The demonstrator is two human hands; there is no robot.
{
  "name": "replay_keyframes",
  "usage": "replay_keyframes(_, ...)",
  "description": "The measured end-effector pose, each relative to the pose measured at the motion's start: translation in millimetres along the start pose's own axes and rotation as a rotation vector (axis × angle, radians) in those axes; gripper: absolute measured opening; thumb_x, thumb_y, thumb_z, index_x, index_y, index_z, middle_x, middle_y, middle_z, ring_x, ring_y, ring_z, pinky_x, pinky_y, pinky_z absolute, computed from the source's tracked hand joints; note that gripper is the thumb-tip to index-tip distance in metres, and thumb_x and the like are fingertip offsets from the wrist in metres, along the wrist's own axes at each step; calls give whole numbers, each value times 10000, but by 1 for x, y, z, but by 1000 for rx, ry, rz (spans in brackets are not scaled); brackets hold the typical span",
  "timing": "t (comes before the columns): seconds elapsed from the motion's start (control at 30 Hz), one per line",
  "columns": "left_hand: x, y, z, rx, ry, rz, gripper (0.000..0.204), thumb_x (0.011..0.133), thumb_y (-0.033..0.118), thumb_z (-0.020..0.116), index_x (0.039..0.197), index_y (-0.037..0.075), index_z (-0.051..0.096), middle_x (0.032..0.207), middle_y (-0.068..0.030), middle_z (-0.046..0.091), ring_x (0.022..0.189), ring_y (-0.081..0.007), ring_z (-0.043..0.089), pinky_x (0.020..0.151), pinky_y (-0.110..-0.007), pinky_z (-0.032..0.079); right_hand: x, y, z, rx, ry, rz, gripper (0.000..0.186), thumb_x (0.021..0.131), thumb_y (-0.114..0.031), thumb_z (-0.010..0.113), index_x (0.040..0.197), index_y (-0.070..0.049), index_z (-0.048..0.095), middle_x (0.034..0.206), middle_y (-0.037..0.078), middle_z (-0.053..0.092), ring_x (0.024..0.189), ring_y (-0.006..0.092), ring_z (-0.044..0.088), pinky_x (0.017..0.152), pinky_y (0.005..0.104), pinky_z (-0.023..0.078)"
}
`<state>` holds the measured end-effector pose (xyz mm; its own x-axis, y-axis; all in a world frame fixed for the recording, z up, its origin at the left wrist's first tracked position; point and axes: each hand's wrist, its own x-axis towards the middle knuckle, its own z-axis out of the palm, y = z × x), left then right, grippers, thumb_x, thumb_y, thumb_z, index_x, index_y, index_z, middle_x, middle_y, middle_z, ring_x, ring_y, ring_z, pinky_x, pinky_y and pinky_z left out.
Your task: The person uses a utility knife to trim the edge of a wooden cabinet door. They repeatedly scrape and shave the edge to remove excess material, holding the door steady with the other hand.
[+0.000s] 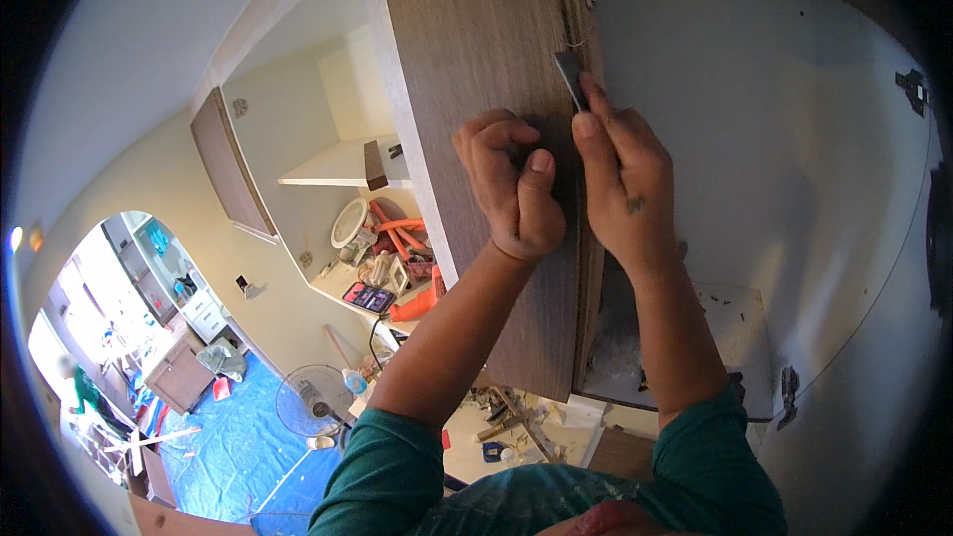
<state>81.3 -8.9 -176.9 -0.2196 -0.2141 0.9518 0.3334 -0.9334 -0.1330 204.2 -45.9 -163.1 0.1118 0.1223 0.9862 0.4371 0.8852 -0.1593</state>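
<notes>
In my right hand (627, 174) is a chisel (570, 77), a narrow grey flat blade; the fist hides its handle. The blade tip rests by the edge of a brown wood-grain panel (476, 30), near the light wooden strip (590, 50) that runs along the cabinet opening. My left hand (518, 184) is curled closed in front of the panel, level with the right. Its fingers hide whatever may be inside. Right of the strip lies the grey-white cabinet interior (735, 129), with debris on its bottom board.
Left of the panel, an open cabinet (288, 129) holds orange tools and loose items. Below stand a fan (316, 402) and a cluttered countertop (467, 457). A blue sheet (223, 447) covers the floor; a person in green (87, 397) is far left. Metal hinges (911, 91) stick out at right.
</notes>
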Motion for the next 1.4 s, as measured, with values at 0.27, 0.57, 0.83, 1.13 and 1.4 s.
replay_keyframes(0.27, 1, 3, 0, 15, -4, -6, 290, 801, 195, 567, 1002, -13, 548, 1027, -190, 550, 935, -300, 492, 872, -396, 391, 11, 3, 2, -50, 15, -65, 378, 1003, -254, 586, 1287, -11, 636, 794, 186, 604, 718, 318, 629, 655, 393, 497)
replay_keyframes(0.57, 0, 7, -2, 15, -50, -72, 328, 762, 198, 543, 999, -25, 504, 1063, -161, 488, 1016, -256, 466, 971, -366, 351, 18, -4, 3, -81, 8, -23, 394, 1006, -266, 576, 1305, -13, 625, 794, 197, 594, 716, 326, 630, 654, 401, 500)
replay_keyframes(0.83, 0, 8, 0, -1, -17, -58, 298, 762, 171, 551, 988, -20, 517, 1029, -168, 509, 977, -268, 474, 926, -372, 365, 28, -3, 4, -81, 5, 3, 404, 1016, -297, 562, 1312, -29, 626, 812, 172, 610, 719, 284, 621, 652, 380, 493)
replay_keyframes(1.13, 2, 9, 0, 31, -16, -82, 318, 761, 194, 542, 990, -23, 504, 1041, -157, 492, 999, -251, 466, 960, -368, 353, 36, -1, 8, -92, 37, -31, 379, 1029, -296, 557, 1315, -61, 641, 828, 110, 614, 731, 192, 598, 684, 333, 485)
replay_keyframes(1.4, 1, 2, -2, 5, -1, -12, 276, 796, 158, 568, 1005, -20, 543, 1030, -190, 542, 955, -302, 490, 887, -391, 387, 20, -5, -5, -53, -17, -4, 421, 1019, -283, 548, 1363, -43, 587, 916, 176, 616, 782, 299, 615, 685, 392, 488)
